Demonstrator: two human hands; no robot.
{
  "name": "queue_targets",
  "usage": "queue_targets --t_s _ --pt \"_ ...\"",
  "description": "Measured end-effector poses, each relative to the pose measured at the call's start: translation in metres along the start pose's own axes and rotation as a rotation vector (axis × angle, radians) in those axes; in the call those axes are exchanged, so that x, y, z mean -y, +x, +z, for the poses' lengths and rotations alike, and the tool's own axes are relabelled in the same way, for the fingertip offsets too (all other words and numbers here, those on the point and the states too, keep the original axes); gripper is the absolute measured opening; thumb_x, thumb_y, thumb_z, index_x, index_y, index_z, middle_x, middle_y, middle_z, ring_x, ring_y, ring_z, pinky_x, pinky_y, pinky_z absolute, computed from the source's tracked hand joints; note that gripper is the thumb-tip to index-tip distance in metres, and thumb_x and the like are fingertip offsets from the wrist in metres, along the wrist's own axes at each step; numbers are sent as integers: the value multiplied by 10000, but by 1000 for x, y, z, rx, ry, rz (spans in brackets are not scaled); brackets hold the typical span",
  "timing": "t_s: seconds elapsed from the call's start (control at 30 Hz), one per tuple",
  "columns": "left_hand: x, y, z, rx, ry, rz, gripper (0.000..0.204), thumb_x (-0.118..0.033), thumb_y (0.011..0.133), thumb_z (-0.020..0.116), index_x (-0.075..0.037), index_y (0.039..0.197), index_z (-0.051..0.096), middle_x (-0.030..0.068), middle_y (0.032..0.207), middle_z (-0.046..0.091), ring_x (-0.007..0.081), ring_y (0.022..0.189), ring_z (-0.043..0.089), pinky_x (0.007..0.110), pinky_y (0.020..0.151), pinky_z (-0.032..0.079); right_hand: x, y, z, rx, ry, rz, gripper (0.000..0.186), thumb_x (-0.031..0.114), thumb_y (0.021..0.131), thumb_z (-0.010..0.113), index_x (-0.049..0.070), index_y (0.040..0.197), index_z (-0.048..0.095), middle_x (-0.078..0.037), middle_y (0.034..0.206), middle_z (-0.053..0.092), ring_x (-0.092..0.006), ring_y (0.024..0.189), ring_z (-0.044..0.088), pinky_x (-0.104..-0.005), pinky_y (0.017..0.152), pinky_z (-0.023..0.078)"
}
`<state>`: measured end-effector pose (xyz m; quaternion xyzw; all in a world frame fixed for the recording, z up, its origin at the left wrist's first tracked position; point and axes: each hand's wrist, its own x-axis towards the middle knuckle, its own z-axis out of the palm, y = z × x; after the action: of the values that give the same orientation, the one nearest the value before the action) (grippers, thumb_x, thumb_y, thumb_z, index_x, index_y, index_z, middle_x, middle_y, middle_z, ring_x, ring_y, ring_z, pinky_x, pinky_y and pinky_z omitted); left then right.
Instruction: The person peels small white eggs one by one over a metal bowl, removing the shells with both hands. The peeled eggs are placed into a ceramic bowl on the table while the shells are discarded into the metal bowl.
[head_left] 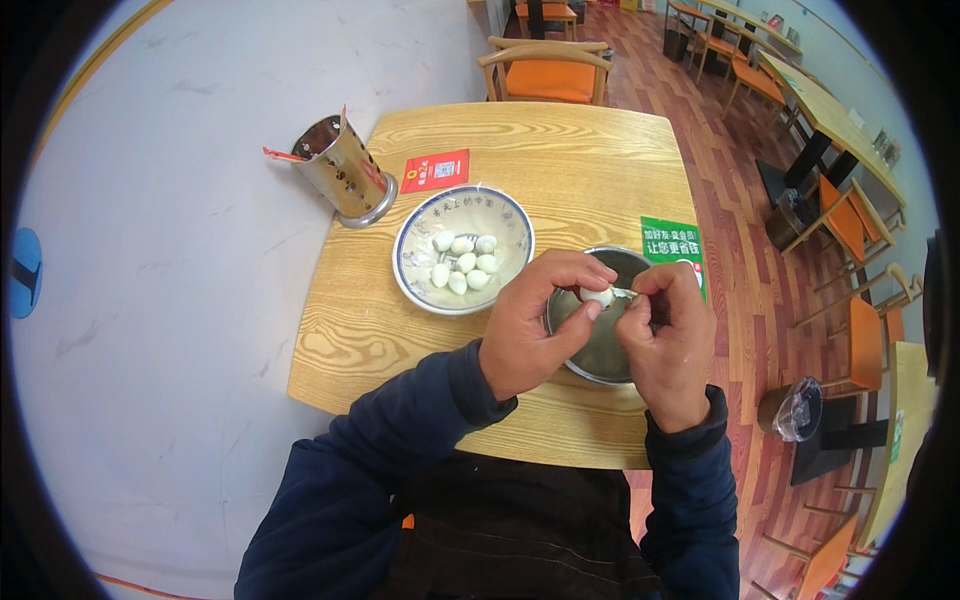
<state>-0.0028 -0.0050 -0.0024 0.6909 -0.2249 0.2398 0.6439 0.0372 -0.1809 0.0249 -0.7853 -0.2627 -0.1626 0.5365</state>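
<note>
My left hand (538, 322) grips a small white egg (598, 297) between thumb and fingers, over a round metal bowl (597, 362). My right hand (668, 335) pinches a scrap of pale eggshell (625, 293) at the egg's right side. Much of the metal bowl is hidden behind both hands; its inside looks greyish. Left of it stands a white bowl with a blue rim (412, 285). Several peeled small eggs (466, 263) lie together in that bowl, and clear plastic seems to line it.
A metal cutlery holder (345, 172) stands at the table's far left, by the pale wall. A red card (436, 171) lies behind the white bowl, a green card (672, 240) behind the metal one. An orange-seated chair (550, 80) faces the wooden table (560, 140).
</note>
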Motion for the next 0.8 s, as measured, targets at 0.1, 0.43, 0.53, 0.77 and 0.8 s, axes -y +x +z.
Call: queue_targets --t_s 0.1,0.43,0.53,0.77,0.8 --pt "-1 1 1 -40 -84 -22 323 136 948 581 -6 1236 611 165 1296 641 234 1221 619 363 1075 484 1 1 -2 -2 -28 37 195 -85 842 662 33 972 577 -97 764 607 -180 627 629 -310 589 504" --pt "1 0 -1 -98 -195 -108 325 55 1024 607 -8 1343 610 116 1385 587 179 1248 605 326 1064 495 2 11 -5 70 -198 -350 183 -50 778 735 26 933 672 -100 946 682 -268 807 674 -348 672 537" --pt "3 -2 -1 -100 -205 -135 306 20 1032 643 -11 1335 607 114 1369 581 174 1241 604 321 1056 503 7 9 -8 124 -123 -234 204 -33 808 777 23 979 681 -110 965 682 -270 817 687 -346 687 552" --pt "8 -4 6 -142 -283 -111 247 33 1016 672 -13 1247 598 133 1354 562 188 1246 605 341 1059 525 8 7 -4 100 -1 -224 212 -37 865 799 21 1034 684 -130 961 686 -275 784 701 -349 651 570" --pt "8 -4 6 -139 -282 -112 248 34 1015 675 -14 1246 598 132 1350 562 188 1244 606 339 1058 525 7 7 -4 87 -39 -265 214 -35 866 798 23 1037 684 -131 959 691 -280 787 705 -353 651 572"
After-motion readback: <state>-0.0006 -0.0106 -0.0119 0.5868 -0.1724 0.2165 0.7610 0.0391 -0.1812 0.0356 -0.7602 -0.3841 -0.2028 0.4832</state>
